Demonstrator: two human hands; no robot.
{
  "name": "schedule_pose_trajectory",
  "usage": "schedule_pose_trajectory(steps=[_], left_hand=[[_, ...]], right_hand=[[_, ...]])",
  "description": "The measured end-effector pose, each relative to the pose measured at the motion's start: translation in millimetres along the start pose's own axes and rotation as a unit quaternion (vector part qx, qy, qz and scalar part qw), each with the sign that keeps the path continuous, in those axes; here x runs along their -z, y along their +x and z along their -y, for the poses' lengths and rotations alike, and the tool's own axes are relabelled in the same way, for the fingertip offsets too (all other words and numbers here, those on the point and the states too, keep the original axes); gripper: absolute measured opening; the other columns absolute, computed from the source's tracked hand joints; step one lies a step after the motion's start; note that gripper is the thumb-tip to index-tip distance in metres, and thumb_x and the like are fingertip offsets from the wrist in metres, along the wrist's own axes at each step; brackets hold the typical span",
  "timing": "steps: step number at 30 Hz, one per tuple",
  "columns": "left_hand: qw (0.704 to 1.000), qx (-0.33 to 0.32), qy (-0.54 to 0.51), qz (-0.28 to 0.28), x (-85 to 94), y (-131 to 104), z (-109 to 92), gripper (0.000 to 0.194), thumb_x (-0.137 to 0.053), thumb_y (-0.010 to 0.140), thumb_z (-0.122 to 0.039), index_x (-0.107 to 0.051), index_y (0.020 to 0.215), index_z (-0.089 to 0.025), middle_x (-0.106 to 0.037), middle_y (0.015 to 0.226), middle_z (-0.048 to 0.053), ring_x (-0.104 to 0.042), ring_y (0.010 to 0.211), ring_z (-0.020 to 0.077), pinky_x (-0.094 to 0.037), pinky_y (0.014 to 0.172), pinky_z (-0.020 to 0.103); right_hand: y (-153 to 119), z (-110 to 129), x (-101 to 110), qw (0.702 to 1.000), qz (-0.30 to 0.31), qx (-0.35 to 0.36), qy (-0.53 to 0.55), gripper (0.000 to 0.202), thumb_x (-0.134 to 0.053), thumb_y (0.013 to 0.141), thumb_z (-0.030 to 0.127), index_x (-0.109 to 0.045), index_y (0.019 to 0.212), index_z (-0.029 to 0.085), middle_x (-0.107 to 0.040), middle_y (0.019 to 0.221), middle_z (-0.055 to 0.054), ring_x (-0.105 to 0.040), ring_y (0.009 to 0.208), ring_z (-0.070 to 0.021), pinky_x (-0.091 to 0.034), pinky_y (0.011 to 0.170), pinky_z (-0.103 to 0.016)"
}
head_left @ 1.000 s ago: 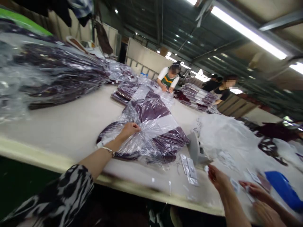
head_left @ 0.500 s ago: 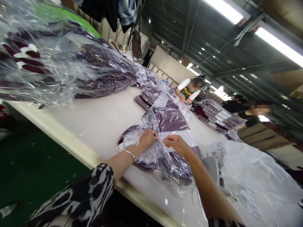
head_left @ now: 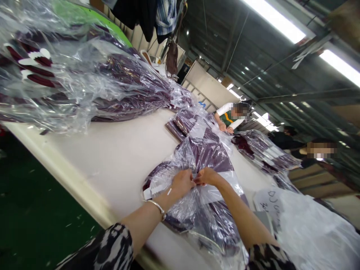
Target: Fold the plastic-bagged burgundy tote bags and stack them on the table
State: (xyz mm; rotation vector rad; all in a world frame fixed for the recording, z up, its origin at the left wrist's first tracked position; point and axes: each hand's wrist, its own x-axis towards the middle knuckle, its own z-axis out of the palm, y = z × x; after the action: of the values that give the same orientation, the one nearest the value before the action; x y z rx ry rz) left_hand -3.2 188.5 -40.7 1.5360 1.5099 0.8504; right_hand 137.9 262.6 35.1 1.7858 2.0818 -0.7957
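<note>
A dark purple garment (head_left: 212, 153) lies folded in a clear plastic bag (head_left: 180, 212) on the pale table (head_left: 120, 161). Over the middle of the bag, my left hand (head_left: 183, 182) pinches the gathered plastic with its fingers closed. Right beside it, my right hand (head_left: 206, 177) pinches the same plastic, and the fingertips of both hands meet. Exactly what lies between the fingertips is hidden. A white tag (head_left: 151, 192) shows at the bag's left end, near my left wrist.
A big heap of bagged purple garments (head_left: 126, 82) covers the table's far left. More bagged garments (head_left: 267, 150) lie to the right. A white sheet with handwriting (head_left: 306, 221) is at the right front. Across the table a co-worker (head_left: 232, 116) bends over plastic.
My hands have come together, closing the small gap between their fingertips. The whole view has shifted a little, so everything sits lower and further right.
</note>
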Motion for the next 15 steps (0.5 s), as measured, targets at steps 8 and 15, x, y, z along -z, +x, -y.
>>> schedule_pose_trajectory(steps=[8,15], left_hand=[[0.997,-0.035,0.068,0.013,-0.8,-2.8,2.2,0.031,-0.05,0.089,-0.005,-0.063,0.115,-0.015,-0.075,0.109,0.012,-0.07,0.105,0.0255,-0.046,0.085,0.031],[0.994,-0.032,0.101,0.033,-4.6,0.3,3.2,0.034,-0.044,0.092,-0.003,-0.06,0.121,-0.012,-0.073,0.115,0.016,-0.07,0.11,0.0288,-0.047,0.086,0.035]], right_hand=[[-5.1,8.1,-1.4,0.992,-0.036,0.019,-0.121,0.015,-0.08,0.073,0.029,-0.076,0.066,0.017,-0.073,0.064,-0.003,-0.069,0.063,-0.0157,-0.042,0.053,-0.02],[-7.1,4.1,-6.2,0.971,-0.115,0.002,-0.211,0.032,-0.09,0.066,0.044,-0.079,0.083,0.02,-0.079,0.088,-0.009,-0.073,0.087,-0.027,-0.045,0.067,-0.027]])
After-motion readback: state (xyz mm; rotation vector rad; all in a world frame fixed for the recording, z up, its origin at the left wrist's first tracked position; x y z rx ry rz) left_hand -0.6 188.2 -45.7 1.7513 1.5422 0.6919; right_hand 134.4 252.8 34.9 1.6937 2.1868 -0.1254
